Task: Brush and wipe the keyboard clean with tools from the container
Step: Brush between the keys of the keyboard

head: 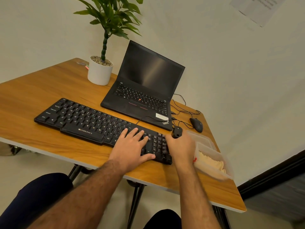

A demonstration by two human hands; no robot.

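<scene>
A black keyboard lies slantwise across the wooden desk. My left hand rests flat on its right part, fingers spread and straight. My right hand is over the keyboard's right end, over the number pad, and grips a black brush handle whose top sticks up above my fist. The bristles are hidden under the hand. A clear plastic container stands just right of the keyboard with a yellowish cloth inside.
An open black laptop sits behind the keyboard, a white potted plant to its left. A black mouse and loose cables lie at the right rear. The container's clear lid lies behind the container. The desk's front edge is near my knees.
</scene>
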